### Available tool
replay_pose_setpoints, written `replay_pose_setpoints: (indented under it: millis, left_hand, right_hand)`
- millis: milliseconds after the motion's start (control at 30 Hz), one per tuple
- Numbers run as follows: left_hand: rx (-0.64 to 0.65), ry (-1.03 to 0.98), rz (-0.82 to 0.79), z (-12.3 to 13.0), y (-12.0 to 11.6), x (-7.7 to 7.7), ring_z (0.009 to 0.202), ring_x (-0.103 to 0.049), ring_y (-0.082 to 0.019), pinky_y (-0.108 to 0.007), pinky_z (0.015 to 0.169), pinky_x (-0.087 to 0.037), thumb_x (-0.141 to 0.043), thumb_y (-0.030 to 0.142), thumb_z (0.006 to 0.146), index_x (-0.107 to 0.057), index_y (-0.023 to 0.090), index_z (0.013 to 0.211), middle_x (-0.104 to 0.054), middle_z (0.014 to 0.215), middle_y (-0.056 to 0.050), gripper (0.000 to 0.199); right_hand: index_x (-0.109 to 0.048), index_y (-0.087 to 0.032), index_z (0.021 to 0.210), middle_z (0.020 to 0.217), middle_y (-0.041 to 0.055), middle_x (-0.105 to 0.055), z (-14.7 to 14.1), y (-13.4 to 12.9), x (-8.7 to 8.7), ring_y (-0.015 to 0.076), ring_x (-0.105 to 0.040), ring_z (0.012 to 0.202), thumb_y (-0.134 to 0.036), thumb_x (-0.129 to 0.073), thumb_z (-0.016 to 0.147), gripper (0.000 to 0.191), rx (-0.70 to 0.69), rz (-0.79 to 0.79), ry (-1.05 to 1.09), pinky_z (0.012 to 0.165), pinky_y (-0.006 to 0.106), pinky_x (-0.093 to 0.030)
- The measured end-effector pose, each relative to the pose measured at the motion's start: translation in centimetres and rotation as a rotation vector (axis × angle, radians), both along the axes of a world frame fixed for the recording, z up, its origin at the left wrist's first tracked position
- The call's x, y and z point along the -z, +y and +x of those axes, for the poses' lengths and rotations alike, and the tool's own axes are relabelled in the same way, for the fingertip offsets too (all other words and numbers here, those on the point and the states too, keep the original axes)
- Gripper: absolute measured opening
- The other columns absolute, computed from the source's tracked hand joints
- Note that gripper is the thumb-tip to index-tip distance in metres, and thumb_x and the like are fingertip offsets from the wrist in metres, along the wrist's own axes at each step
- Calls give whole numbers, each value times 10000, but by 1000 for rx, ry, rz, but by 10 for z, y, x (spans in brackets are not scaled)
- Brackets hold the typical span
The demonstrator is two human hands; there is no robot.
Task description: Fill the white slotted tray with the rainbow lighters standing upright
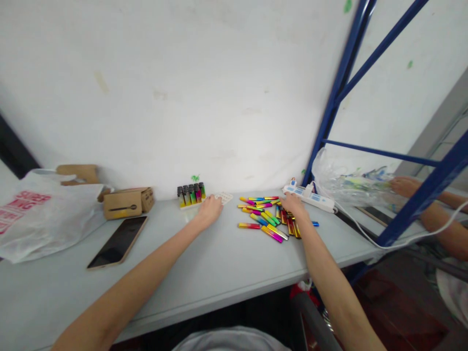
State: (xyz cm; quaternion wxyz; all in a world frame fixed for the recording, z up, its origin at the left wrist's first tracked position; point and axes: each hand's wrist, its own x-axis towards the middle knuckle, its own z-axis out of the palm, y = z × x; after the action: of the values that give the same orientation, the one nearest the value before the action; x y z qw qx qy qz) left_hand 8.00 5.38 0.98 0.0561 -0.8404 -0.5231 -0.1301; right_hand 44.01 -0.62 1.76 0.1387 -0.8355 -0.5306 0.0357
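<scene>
Bare forearms (146, 282) reach away from me, closest to the lens, over a long pale desk (215, 265). Past its right side I see a blue metal frame (334, 100); at far left, a white plastic bag (47, 214), then a dark phone (117, 242) just beside a small cardboard box (124, 204). A power strip (317, 200) lies near the frame. Shiny multicoloured pieces (269, 218) spread in a loose pile, right of centre — my right hand (292, 204) rests at its right side, fingers bent, grasp unclear. My left hand (210, 208) touches the white holed tray (224, 197)—whether gripping, I can't tell—where black-topped lighters (191, 195) stand upright.
</scene>
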Motion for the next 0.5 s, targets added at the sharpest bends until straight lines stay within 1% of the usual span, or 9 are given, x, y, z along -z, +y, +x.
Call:
replay_pose_setpoints:
  millis: [133, 200, 267, 333, 400, 433, 500]
  left_hand:
    - [10, 2, -12, 6, -1, 1, 1186, -668, -353, -473, 1036, -530, -429, 98, 998, -679, 135, 1258, -700, 1191, -214, 363]
    - [2, 3, -23, 7, -1, 0, 1210, -664, -351, -473, 1054, -522, -411, 52, 994, -682, 129, 1249, -694, 1213, -222, 380]
    - [-15, 2, -30, 5, 1, -2, 1240, -654, -358, -469, 1070, -512, -437, 47, 996, -684, 118, 1238, -678, 1239, -235, 353]
    - [-31, 2, -32, 3, 3, -6, 1259, -646, -363, -458, 1074, -510, -471, 48, 996, -683, 111, 1234, -662, 1259, -242, 325]
    - [-46, 8, -29, 0, 6, -10, 1244, -656, -359, -444, 1049, -527, -458, 40, 999, -678, 108, 1241, -654, 1268, -241, 334]
    - [-53, 12, -26, -1, 7, -12, 1220, -670, -355, -440, 1026, -540, -435, 34, 1002, -673, 105, 1248, -651, 1268, -240, 349]
    - [-66, 17, -15, 0, 6, -15, 1153, -700, -345, -439, 976, -563, -393, 31, 1007, -655, 103, 1278, -641, 1277, -239, 384]
  right_hand:
    - [-624, -135, 1481, 1498, 222, -628, -5, 4, 2, 341, -587, 1395, -393, -494, 1078, 496, -154, 23, 1, 1153, 424, -432]
    - [-642, -128, 1459, 1463, 209, -659, -7, 6, 2, 314, -609, 1368, -372, -511, 1075, 473, -214, 38, 2, 1149, 382, -432]
    - [-624, -121, 1479, 1474, 207, -650, -10, 9, 1, 295, -603, 1377, -373, -492, 1087, 484, -244, 63, 1, 1152, 358, -427]
    - [-593, -120, 1512, 1524, 212, -606, -15, 13, 1, 295, -564, 1422, -389, -469, 1099, 508, -249, 97, -9, 1173, 367, -412]
    - [-555, -138, 1555, 1601, 206, -532, -22, 16, 2, 311, -505, 1476, -419, -459, 1104, 540, -272, 117, -30, 1200, 408, -392]
    - [-541, -155, 1572, 1633, 195, -500, -26, 18, 3, 321, -489, 1487, -434, -450, 1107, 550, -299, 108, -40, 1206, 436, -388]
    - [-539, -203, 1582, 1648, 170, -493, -33, 19, 5, 341, -511, 1462, -465, -433, 1109, 550, -361, 63, -47, 1194, 497, -400]
